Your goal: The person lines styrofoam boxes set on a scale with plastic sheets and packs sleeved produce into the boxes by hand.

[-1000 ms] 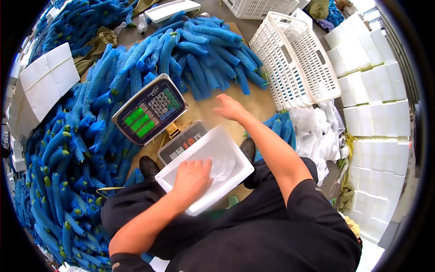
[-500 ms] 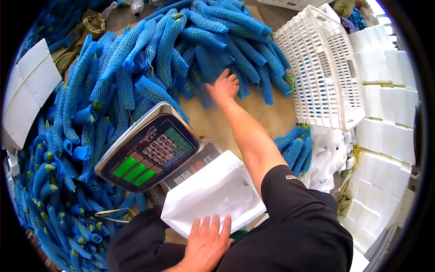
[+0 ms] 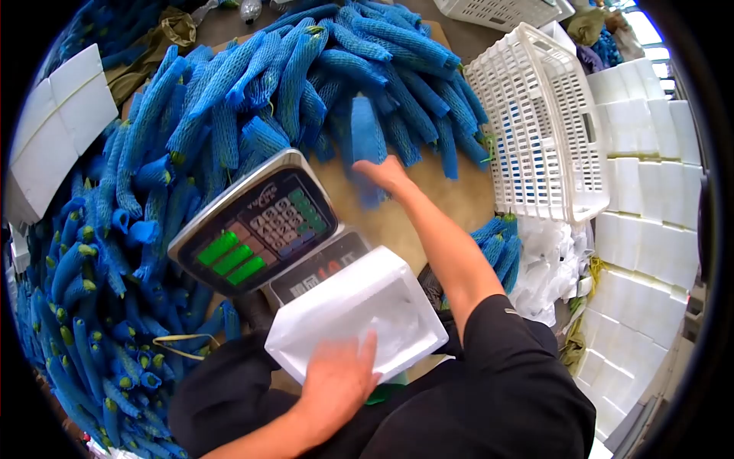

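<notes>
My right hand [image 3: 384,174] is closed around one end of a long vegetable in a blue foam net sleeve [image 3: 368,131], held over the tan surface and smeared by motion. Beyond it lies a heap of similar blue-sleeved vegetables [image 3: 298,73]. A white foam box [image 3: 317,315] rests close to my body, in front of a digital scale [image 3: 256,222]. Over the box's near side is my left hand [image 3: 339,373], fingers stretched out, partly blurred and holding nothing. The box's interior shows no vegetables.
At the right stands a white slatted plastic crate [image 3: 531,130], with stacked white foam boxes [image 3: 642,229] beyond it. White plastic bags [image 3: 547,268] lie below the crate. More sleeved vegetables [image 3: 99,352] fill the left side, and a foam sheet [image 3: 65,126] stands upper left.
My right hand has drawn back from the heap and now holds a sleeved vegetable. My left hand has moved from the box's near edge further over its inside.
</notes>
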Available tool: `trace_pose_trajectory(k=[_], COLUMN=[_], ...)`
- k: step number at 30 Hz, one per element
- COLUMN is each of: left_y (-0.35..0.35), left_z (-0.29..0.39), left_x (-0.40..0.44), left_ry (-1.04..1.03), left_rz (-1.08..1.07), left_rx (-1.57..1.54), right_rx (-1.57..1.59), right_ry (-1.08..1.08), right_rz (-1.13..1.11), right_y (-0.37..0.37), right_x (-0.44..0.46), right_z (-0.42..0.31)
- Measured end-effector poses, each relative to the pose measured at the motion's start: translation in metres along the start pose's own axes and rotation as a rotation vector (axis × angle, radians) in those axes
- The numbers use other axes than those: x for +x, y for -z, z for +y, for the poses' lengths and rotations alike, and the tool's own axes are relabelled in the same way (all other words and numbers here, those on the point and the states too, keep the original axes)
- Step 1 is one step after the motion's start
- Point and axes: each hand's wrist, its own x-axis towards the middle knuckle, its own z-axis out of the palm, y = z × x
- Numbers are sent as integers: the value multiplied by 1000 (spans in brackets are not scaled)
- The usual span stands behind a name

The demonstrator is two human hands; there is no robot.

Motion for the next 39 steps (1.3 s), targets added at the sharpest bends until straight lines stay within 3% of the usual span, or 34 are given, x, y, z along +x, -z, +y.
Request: trace_pose_trajectory(k=[1, 3, 8, 11, 12, 15, 21, 23, 25, 27, 28, 29, 34, 37, 39], left_y=[0, -8, -16, -24, -31, -73, -120, -136, -142, -137, -145, -144, -138, -137, -142], left_z=[-2, -7, -6, -3, 0, 13, 37, 30, 29, 29, 27, 26, 22, 19, 15], left_x=[-1, -6, -7, -12, -17, -31, -68, -71, -71, -70, -71, -73, -76, -76, -77], left_ry=[26, -2, -47, -45, -67, -206, -286, -304, -290, -268, -273, -276, -333, -293, -320], left_rz=[-2, 209, 371, 320, 244, 136, -64, -39, -103, -217, -166, -158, -140, -104, -63], left_rx=[-10, 41, 56, 166, 156, 161, 254, 365, 442, 489, 552, 577, 620, 585, 585], right_rx=[272, 496, 351, 293, 247, -95, -799, -1085, -1103, -1141, -1095, -1037, -1104, -916, -812], right_ry=[43, -57, -3, -4, -8, 327, 376, 482, 1030, 1411, 1411, 1411, 993, 937, 1015], right_rz=[-216, -330, -538, -624, -696, -706, -880, -828, -532, -47, 96, 90, -16, 54, 62], right_y=[8, 36, 118, 157, 167, 171, 104, 60, 25, -25, -43, -53, -70, -69, -80], right_x=[-10, -58, -168, -237, -256, -314, -358, -359, -338, -317, -320, -322, -341, -341, -324], right_z=[12, 6, -4, -9, -7, -5, -1, -7, 21, 49, 55, 59, 80, 86, 125])
